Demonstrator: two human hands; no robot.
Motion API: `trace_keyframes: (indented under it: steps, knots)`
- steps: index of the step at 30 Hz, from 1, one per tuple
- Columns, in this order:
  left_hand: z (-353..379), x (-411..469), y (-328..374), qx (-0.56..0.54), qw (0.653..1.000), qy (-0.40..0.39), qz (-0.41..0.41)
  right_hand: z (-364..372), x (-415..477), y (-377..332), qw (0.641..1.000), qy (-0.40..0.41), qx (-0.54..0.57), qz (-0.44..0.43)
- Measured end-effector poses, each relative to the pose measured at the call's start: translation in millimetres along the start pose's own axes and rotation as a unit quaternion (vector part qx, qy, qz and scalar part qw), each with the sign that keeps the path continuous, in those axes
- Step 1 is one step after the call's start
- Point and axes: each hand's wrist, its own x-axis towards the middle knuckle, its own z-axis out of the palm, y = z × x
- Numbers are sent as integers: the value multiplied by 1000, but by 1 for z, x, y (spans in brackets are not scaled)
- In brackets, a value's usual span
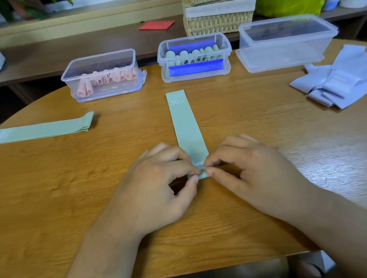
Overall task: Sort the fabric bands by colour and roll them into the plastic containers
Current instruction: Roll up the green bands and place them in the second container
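Left container (101,75): pink rolls (106,80)
Middle container (194,57): green rolls (192,55)
Grip: left hand (160,182), right hand (256,172) pinch green band (185,125)
Table edge (192,271): beneath forearms

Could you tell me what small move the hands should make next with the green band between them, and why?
Probably roll the pinched end forward. The left hand and right hand both pinch the near end of the green band, barely curled so far, while the rest lies flat, pointing toward the box holding green rolls.
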Motion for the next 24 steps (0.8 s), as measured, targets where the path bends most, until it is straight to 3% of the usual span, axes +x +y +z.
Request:
trace_keyframes:
  steps: [9,15,24]
  knots:
    - [3,3,-6,-1,999,-2,-46,4,1,1,999,-3,-33,-24]
    - [2,6,-7,-21,988,22,-152,5,0,1,999,11,-39,-18]
    - [3,8,0,-18,985,0,-174,5,4,3,998,-3,-67,1]
